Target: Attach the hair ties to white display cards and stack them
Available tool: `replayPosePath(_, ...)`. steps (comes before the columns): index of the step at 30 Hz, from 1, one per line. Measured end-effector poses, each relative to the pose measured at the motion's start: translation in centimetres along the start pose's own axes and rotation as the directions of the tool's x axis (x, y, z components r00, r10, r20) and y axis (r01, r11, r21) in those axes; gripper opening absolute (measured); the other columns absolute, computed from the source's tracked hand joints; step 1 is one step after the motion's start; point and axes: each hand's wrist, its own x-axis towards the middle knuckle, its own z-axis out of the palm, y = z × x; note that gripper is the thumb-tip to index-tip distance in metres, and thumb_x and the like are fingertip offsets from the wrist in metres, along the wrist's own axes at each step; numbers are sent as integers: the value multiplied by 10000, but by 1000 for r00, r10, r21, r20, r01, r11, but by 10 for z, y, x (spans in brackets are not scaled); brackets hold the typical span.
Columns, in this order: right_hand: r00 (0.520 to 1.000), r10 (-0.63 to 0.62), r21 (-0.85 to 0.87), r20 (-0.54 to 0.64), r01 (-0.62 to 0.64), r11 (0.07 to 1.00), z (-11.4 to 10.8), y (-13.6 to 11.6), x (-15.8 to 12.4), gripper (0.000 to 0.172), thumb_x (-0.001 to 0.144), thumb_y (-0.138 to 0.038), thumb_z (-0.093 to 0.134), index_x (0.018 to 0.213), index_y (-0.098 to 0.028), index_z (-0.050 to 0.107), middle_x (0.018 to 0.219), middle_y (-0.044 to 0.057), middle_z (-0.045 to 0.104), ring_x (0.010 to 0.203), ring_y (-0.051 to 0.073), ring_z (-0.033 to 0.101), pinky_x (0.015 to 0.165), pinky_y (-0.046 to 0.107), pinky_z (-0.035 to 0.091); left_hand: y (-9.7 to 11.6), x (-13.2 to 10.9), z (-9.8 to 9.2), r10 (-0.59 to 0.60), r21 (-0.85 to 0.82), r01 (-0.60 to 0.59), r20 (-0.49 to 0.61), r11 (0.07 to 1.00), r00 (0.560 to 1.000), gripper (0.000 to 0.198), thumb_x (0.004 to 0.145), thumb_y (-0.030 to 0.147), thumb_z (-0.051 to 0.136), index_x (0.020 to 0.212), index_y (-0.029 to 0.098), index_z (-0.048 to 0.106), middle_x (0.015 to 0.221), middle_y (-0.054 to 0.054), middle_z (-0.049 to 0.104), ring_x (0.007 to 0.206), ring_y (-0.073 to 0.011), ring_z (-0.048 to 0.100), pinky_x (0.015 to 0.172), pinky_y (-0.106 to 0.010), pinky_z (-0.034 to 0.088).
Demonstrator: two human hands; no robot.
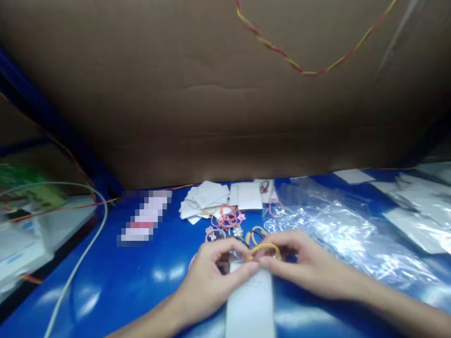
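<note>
The left hand (211,277) and right hand (308,267) meet over the far end of a white card (251,305) on the blue desk (141,270). The right hand's thumb and fingers are nearly closed, pinching a yellow band (268,245) at that end. The left hand is curled in, its fingertips drawn together on the band too; whether it also grips the card, I cannot tell. Beyond lie other bands (230,218), white slips (211,195) and, rightward, plastic bags (317,227)
</note>
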Motion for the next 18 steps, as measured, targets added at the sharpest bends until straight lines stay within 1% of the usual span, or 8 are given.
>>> replayPosePath(4,1000,5,-21,17,-4,1000,0,2,0,231,998,-356,611,987,-223,800,864,9,743,777,177,600,684,263,445,-1,0,0,13,18,-13,-3,1000,1000,268,845,454,749,825,187,733,751,-23,724,633,-165,593,571,-242,417)
replayPosePath(7,1000,-14,-31,16,14,999,1,2,-1,240,1004,-367,608,992,-220,797,859,9,742,775,179,607,693,268,455,-1,0,0,27,35,-27,7,999,1000,276,863,461,734,843,186,727,759,-24,718,633,-161,583,569,-243,403)
replayPosePath(11,1000,-23,-44,15,23,999,1,0,-2,208,997,-334,617,1003,-239,802,907,13,771,812,203,643,713,287,468,1,-1,-1,27,47,-28,17,999,999,287,876,464,724,853,177,727,771,-30,719,651,-165,579,578,-248,400)
replayPosePath(14,999,-32,-61,7,32,998,1,0,-2,201,1001,-321,612,1004,-247,800,892,3,772,789,191,641,695,275,462,2,-2,-1,38,55,-39,10,998,999,292,873,465,730,846,174,732,751,-24,711,641,-161,575,567,-242,395)
replayPosePath(18,999,-41,-82,5,41,996,1,0,-1,213,1006,-326,606,992,-225,793,877,7,762,783,185,634,690,268,456,1,-2,-1,58,74,-58,5,996,998,294,873,463,729,837,172,734,725,-20,703,628,-158,579,554,-237,396)
